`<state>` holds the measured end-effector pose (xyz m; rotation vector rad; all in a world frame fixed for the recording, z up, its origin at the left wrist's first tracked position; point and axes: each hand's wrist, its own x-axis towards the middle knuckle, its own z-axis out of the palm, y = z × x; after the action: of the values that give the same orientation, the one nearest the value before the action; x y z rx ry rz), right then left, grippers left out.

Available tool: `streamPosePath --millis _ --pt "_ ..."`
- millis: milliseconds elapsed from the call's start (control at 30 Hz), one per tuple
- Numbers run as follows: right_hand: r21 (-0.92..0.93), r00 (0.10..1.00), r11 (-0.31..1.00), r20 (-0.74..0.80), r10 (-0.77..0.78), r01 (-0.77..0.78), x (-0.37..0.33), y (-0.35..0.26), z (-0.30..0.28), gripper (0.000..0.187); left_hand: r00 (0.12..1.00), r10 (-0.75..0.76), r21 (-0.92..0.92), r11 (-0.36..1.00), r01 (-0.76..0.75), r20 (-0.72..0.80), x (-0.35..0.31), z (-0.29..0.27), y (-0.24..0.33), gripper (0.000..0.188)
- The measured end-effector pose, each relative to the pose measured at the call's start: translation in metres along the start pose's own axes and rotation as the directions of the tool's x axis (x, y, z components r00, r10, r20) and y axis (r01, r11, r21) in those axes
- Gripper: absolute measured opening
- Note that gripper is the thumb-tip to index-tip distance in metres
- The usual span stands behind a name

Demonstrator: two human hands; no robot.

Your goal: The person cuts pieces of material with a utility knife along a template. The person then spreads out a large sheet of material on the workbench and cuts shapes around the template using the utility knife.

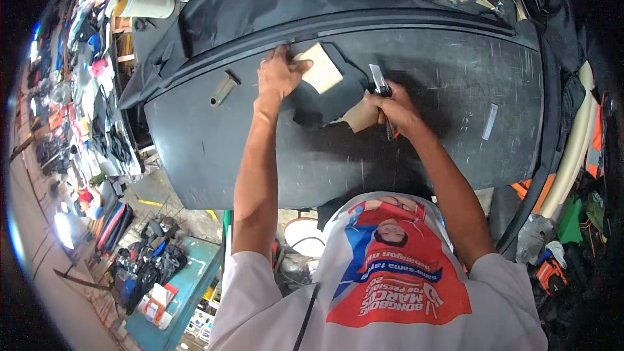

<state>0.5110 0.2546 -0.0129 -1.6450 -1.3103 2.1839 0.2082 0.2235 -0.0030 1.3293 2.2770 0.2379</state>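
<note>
My left hand (pixel 279 77) rests on the black work surface with fingers and thumb apart. Its thumb lies over the edge of a cream rectangular piece (pixel 327 71), which sits on a dark, irregularly cut sheet (pixel 354 86). In my right hand (pixel 401 112) is a utility knife (pixel 381 86), its silver blade extended and pointing away from me. A tan piece (pixel 361 116) lies against the right hand's fingers; whether they also pinch it I cannot tell. Part of the dark sheet stretches between the two hands.
Left of my left hand lies a metal tube-like tool (pixel 225 89). A thin silver strip (pixel 490 122) lies to the right. Black material (pixel 260 6) is heaped along the far edge. A teal table (pixel 195 266) with bags stands at lower left, and a pale roll (pixel 569 169) leans at right.
</note>
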Motion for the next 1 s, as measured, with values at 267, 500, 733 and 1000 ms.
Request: streamPosePath --millis 267,500,733,1000 --pt "0.2 0.993 0.973 -0.004 -0.115 0.114 -0.003 -0.012 0.015 0.029 0.982 0.174 0.023 0.984 -0.175 0.068 -0.03 0.027 0.027 0.053" --pt "0.238 0.998 0.969 -0.04 -0.051 0.059 0.024 -0.014 0.027 0.037 0.997 0.08 -0.136 0.988 -0.078 0.005 -0.048 0.03 0.033 0.046" --pt "0.108 0.975 0.975 -0.128 -0.18 0.194 0.029 0.015 0.021 0.049 0.973 -0.192 -0.071 0.977 0.203 0.131 -0.078 0.033 0.064 0.051" --pt "-0.285 0.827 0.942 -0.476 -0.298 0.176 -0.031 0.058 0.014 0.057 0.945 -0.188 -0.485 0.821 0.301 0.268 -0.105 0.074 0.033 0.051"
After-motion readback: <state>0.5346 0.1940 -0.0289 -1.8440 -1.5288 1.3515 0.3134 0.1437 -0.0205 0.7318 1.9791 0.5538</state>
